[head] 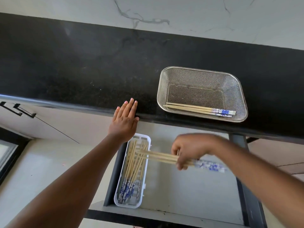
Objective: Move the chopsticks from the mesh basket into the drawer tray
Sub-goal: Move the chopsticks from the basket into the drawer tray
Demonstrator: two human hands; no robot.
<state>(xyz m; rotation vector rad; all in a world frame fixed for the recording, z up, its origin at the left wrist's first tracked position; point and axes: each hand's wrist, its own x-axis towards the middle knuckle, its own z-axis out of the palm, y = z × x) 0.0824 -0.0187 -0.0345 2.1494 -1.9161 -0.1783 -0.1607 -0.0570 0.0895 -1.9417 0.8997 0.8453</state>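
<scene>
Right hand point(189, 153) clenched on a bundle of chopsticks point(162, 157), crosswise over the white tray point(148, 140). Left hand point(125, 119) flat, empty on the counter edge point(65, 105). Best turned lengthwise before release; few left in mesh basket point(162, 81).

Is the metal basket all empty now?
No, a few chopsticks with blue-patterned ends lie along the near side of the mesh basket.
</scene>
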